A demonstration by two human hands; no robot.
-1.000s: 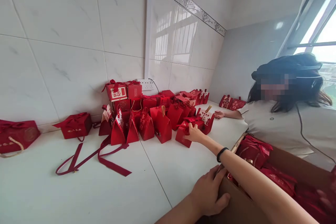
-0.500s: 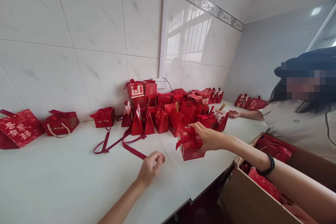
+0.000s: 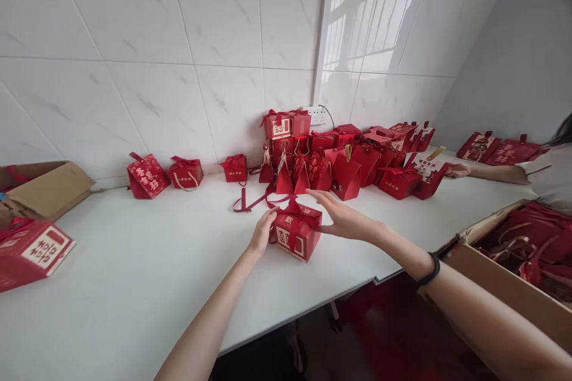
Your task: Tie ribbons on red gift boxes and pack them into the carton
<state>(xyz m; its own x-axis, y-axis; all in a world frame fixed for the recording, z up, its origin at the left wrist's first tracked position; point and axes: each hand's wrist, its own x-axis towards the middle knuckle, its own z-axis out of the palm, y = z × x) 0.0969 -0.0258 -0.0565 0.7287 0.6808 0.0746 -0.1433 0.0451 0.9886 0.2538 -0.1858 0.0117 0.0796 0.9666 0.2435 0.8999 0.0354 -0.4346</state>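
A red gift box (image 3: pixel 308 239) with a ribbon bow on top stands on the white table in front of me. My left hand (image 3: pixel 264 229) grips its left side, the fingers bent against the edge. On the other side is my right hand (image 3: pixel 342 214), fingers spread and thumb close to the box's right face; whether it touches I cannot tell. Loose dark red ribbon strips (image 3: pixel 243 202) lie just behind the box. Beyond them stands a crowded group of red gift boxes (image 3: pixel 346 175), some stacked.
More red boxes stand along the wall, including a flowered one (image 3: pixel 149 177). A larger red box (image 3: pixel 36 256) and an open carton (image 3: pixel 53 193) are at left. Another carton (image 3: pixel 504 274) full of red boxes stands at right. A co-worker's hand (image 3: pixel 459 171) touches a box at far right.
My right hand has brought the bowed box left and down in front of me, and its fingers have opened. My left hand has come onto the box's left side. The view has turned left.
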